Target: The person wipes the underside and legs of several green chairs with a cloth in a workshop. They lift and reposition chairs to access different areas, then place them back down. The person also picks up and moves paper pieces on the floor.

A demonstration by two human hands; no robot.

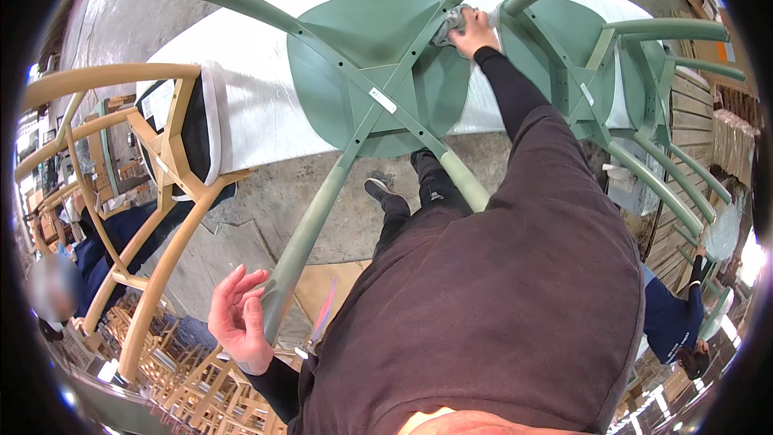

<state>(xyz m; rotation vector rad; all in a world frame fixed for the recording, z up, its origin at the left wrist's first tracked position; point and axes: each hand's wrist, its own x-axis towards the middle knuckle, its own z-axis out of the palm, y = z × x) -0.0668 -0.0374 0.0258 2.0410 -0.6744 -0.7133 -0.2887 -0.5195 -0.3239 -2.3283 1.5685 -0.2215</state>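
Observation:
A pale green chair (378,56) lies upside down on a white-covered surface (266,113), its legs pointing up at me. My right hand (475,32) reaches out in a black sleeve. It presses a grey cloth (449,22) against the crossbars under the seat. My left hand (240,318) is low at the left, fingers apart, right beside the end of one green chair leg (302,242). Whether it touches the leg is unclear. It holds nothing.
A second green chair (636,56) lies upside down to the right. A light wooden chair (161,153) with a black and white cushion stands at the left. Stacked wooden chairs (185,379) fill the lower left. People in blue stand at the right (668,318) and left (97,258).

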